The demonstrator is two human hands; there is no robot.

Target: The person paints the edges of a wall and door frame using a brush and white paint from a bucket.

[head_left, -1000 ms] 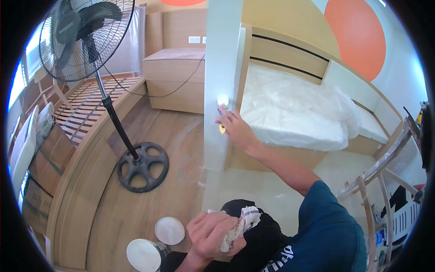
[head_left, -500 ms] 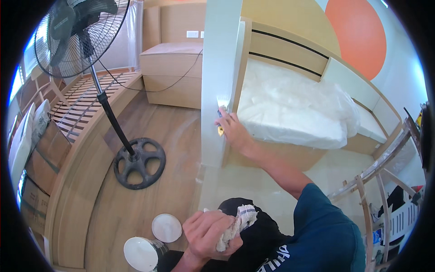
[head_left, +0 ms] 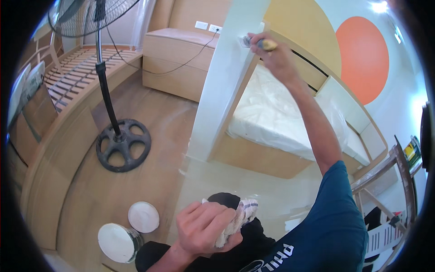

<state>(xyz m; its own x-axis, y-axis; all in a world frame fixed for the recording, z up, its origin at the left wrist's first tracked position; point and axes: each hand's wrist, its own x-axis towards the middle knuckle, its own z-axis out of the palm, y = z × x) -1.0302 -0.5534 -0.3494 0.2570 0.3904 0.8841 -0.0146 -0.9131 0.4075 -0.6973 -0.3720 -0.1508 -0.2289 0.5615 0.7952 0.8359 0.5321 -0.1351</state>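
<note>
My right hand (head_left: 280, 61) is raised at arm's length and closed round a paintbrush (head_left: 268, 44) with a yellowish handle end. Its bristles meet the narrow pale wall end (head_left: 217, 86), high up near the edge beside the bed. Close to my body, my left hand (head_left: 201, 226) is closed on a crumpled whitish rag (head_left: 244, 215) with dark stripes. Left of that hand, an open bucket of white paint (head_left: 114, 243) stands on the floor, and a round white lid (head_left: 143, 216) lies beside it.
A pedestal fan (head_left: 108, 99) stands at left by a slatted bed frame (head_left: 77, 79). Its cord crosses a wooden drawer unit (head_left: 176, 56). Right of the wall end is a plastic-covered mattress (head_left: 276, 118). A wooden ladder (head_left: 378, 172) and a white chair (head_left: 385, 240) occupy the far right.
My right hand has carried the brush upward along the wall end. My left hand still grips the rag. The whole view has shifted and tilted.
</note>
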